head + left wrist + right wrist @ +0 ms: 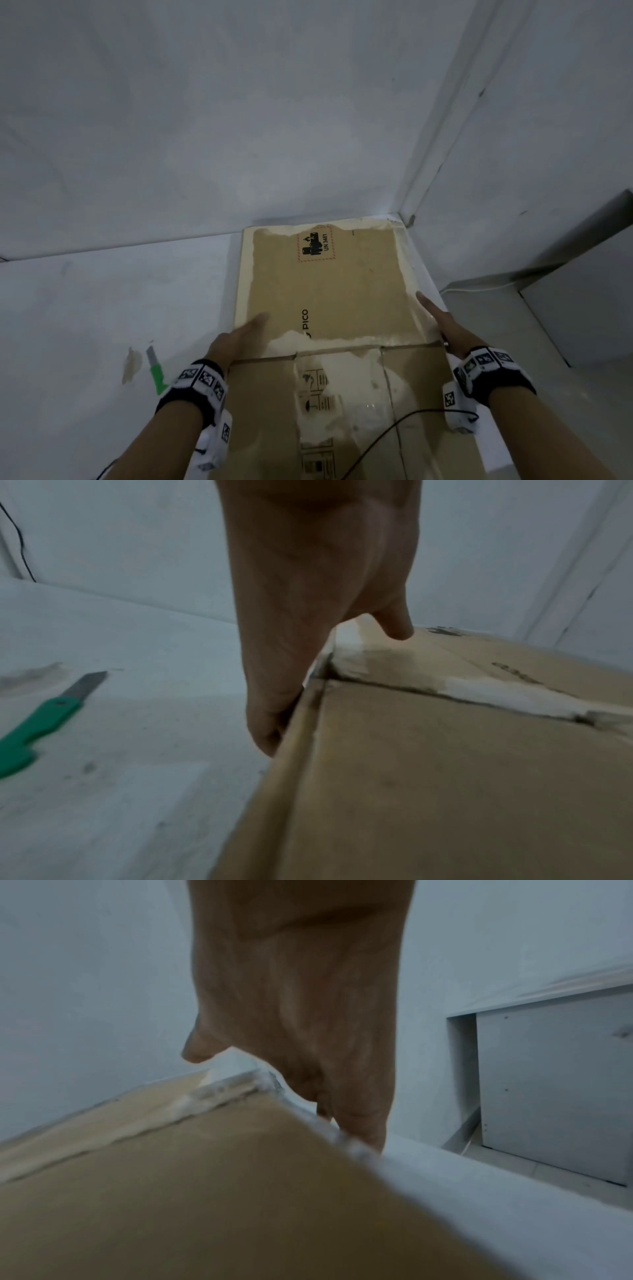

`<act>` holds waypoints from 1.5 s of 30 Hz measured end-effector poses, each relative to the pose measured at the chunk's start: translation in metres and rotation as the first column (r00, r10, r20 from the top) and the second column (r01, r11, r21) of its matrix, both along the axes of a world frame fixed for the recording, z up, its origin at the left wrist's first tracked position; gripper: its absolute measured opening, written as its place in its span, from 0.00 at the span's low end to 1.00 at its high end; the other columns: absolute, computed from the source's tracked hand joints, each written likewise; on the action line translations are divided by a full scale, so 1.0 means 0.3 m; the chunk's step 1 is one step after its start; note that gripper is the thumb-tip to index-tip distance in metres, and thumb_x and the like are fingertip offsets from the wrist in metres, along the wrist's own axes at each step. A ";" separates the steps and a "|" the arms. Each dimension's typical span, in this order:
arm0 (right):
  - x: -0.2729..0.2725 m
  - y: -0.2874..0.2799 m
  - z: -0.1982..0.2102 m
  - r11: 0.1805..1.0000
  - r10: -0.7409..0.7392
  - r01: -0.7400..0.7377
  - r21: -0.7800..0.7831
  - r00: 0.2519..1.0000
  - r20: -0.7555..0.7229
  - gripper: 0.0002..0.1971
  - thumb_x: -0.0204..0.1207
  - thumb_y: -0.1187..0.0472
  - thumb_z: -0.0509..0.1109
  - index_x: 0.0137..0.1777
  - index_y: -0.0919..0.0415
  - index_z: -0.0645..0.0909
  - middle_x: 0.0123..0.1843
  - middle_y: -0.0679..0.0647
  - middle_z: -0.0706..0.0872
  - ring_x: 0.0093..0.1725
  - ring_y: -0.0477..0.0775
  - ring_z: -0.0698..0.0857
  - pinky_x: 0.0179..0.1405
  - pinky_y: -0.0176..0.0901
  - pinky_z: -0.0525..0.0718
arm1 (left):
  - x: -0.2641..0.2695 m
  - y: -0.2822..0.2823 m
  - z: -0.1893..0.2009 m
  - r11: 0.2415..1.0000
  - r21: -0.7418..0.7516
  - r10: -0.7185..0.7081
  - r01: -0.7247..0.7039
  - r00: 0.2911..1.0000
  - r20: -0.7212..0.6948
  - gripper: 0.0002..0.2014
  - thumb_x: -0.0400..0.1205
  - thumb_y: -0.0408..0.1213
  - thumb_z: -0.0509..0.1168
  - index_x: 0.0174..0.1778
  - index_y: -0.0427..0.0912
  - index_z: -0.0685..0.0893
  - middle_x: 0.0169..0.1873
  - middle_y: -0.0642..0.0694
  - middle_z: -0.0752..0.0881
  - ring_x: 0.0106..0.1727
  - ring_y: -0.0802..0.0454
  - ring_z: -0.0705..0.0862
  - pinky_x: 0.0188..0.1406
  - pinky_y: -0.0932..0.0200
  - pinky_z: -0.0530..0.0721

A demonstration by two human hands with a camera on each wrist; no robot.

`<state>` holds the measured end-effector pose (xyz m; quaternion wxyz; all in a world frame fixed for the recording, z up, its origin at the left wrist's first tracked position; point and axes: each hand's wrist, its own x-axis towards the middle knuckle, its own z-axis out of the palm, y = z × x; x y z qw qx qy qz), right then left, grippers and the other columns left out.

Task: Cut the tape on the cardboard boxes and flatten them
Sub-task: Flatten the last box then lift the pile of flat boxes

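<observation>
A flattened brown cardboard box with torn tape strips and a "PICO" print lies on the white table, its far end in the wall corner. My left hand grips the box's left edge, thumb on top and fingers down along the side. Across the box, my right hand holds the right edge the same way, thumb lying on the top face and fingers down beside the edge. A green-handled knife with its blade out lies on the table left of my left wrist, also seen in the left wrist view.
A small torn brown scrap lies beside the knife. A black cable runs over the near part of the box. White walls close in behind and to the right. A grey cabinet stands lower, past the table's right edge.
</observation>
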<state>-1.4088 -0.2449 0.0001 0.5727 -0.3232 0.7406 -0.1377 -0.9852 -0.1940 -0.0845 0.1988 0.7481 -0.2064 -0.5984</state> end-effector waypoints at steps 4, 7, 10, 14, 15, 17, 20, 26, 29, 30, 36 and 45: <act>0.074 -0.033 0.032 0.997 0.059 -0.054 -0.061 0.996 0.073 0.55 0.60 0.19 0.66 0.84 0.48 0.62 0.82 0.53 0.67 0.83 0.59 0.63 0.75 0.58 0.62 | -0.088 -0.015 0.150 0.979 -0.009 -0.203 0.205 0.973 0.114 0.76 0.37 0.86 0.56 0.84 0.49 0.61 0.81 0.42 0.64 0.81 0.42 0.64 0.82 0.50 0.59; 0.066 -0.036 0.026 0.998 -0.003 0.011 -0.058 0.990 0.143 0.41 0.73 0.32 0.70 0.80 0.55 0.70 0.72 0.47 0.75 0.78 0.58 0.72 0.77 0.50 0.65 | -0.089 -0.004 0.171 0.989 -0.023 -0.141 0.144 0.986 0.088 0.68 0.47 0.82 0.69 0.81 0.46 0.66 0.79 0.41 0.68 0.79 0.41 0.67 0.81 0.48 0.62; 0.034 -0.025 -0.032 0.999 -0.026 0.032 -0.034 0.989 0.147 0.44 0.56 0.27 0.80 0.70 0.52 0.81 0.66 0.54 0.87 0.66 0.59 0.84 0.74 0.59 0.76 | -0.066 0.016 0.149 0.997 -0.047 -0.065 0.063 0.996 -0.056 0.51 0.62 0.68 0.76 0.77 0.44 0.72 0.72 0.42 0.75 0.75 0.39 0.72 0.79 0.44 0.65; 0.060 0.031 0.000 0.999 -0.051 0.049 0.021 0.988 0.144 0.21 0.77 0.42 0.71 0.63 0.55 0.84 0.54 0.55 0.92 0.55 0.56 0.89 0.59 0.51 0.84 | -0.042 0.068 0.096 0.990 -0.105 0.086 -0.095 0.993 -0.084 0.55 0.46 0.66 0.83 0.66 0.38 0.81 0.62 0.38 0.86 0.59 0.39 0.86 0.61 0.42 0.84; 0.062 0.037 -0.007 0.998 -0.062 0.058 0.029 0.987 0.145 0.21 0.77 0.42 0.72 0.63 0.55 0.83 0.54 0.55 0.92 0.54 0.56 0.89 0.55 0.50 0.84 | -0.050 0.076 0.113 0.989 -0.113 0.085 -0.095 0.992 -0.095 0.54 0.48 0.65 0.83 0.67 0.37 0.80 0.62 0.40 0.85 0.60 0.39 0.85 0.64 0.42 0.83; 0.009 0.022 -0.087 0.995 -0.099 0.097 0.025 0.987 0.123 0.41 0.64 0.34 0.80 0.73 0.57 0.77 0.62 0.57 0.88 0.59 0.59 0.87 0.59 0.53 0.84 | -0.058 0.089 0.124 0.990 -0.114 0.069 -0.082 0.992 -0.109 0.45 0.64 0.58 0.80 0.72 0.36 0.76 0.65 0.44 0.80 0.70 0.38 0.78 0.74 0.46 0.73; -0.059 0.000 -0.209 0.995 -0.099 0.098 0.019 0.994 0.043 0.64 0.46 0.25 0.83 0.80 0.57 0.67 0.73 0.60 0.79 0.68 0.64 0.81 0.66 0.60 0.82 | -0.064 0.103 0.140 0.989 -0.111 0.089 -0.099 0.992 -0.092 0.47 0.63 0.58 0.80 0.74 0.38 0.75 0.70 0.39 0.78 0.71 0.41 0.75 0.77 0.47 0.69; 0.098 0.069 -0.018 0.998 -0.010 0.021 -0.053 0.981 0.193 0.35 0.66 0.38 0.79 0.66 0.61 0.79 0.55 0.61 0.89 0.54 0.62 0.87 0.45 0.50 0.83 | -0.060 0.187 0.167 0.957 -0.248 0.135 -0.152 0.987 -0.085 0.44 0.57 0.60 0.81 0.65 0.40 0.79 0.57 0.41 0.83 0.57 0.44 0.80 0.63 0.53 0.76; 0.113 0.080 -0.025 0.996 -0.023 0.039 -0.082 0.982 0.186 0.28 0.74 0.43 0.76 0.66 0.60 0.77 0.53 0.58 0.87 0.51 0.58 0.85 0.39 0.47 0.78 | -0.045 0.242 0.147 0.942 -0.279 0.170 -0.185 0.982 -0.078 0.41 0.57 0.61 0.82 0.61 0.40 0.81 0.50 0.44 0.84 0.54 0.44 0.82 0.61 0.52 0.77; 0.123 0.085 -0.018 0.995 -0.025 0.043 -0.091 0.983 0.184 0.23 0.77 0.46 0.74 0.66 0.59 0.76 0.51 0.56 0.86 0.48 0.55 0.83 0.37 0.45 0.76 | -0.039 0.257 0.141 0.938 -0.284 0.184 -0.198 0.980 -0.077 0.42 0.54 0.63 0.82 0.58 0.41 0.82 0.50 0.45 0.86 0.53 0.44 0.83 0.62 0.50 0.79; 0.125 0.124 0.001 0.995 0.014 0.003 -0.104 0.987 0.161 0.34 0.62 0.35 0.81 0.62 0.54 0.79 0.56 0.58 0.87 0.58 0.62 0.83 0.66 0.60 0.78 | -0.027 0.337 0.188 0.871 -0.401 0.246 -0.284 0.959 -0.144 0.43 0.48 0.61 0.85 0.56 0.42 0.86 0.49 0.45 0.91 0.51 0.43 0.89 0.56 0.44 0.86; 0.120 0.095 0.274 0.900 0.218 -0.085 -0.428 0.938 0.271 0.31 0.60 0.24 0.74 0.61 0.37 0.87 0.72 0.38 0.81 0.78 0.49 0.72 0.84 0.61 0.59 | 0.000 0.331 0.488 0.683 -0.657 0.207 -0.320 0.947 -0.246 0.38 0.52 0.54 0.84 0.59 0.44 0.85 0.48 0.46 0.92 0.48 0.44 0.90 0.46 0.49 0.89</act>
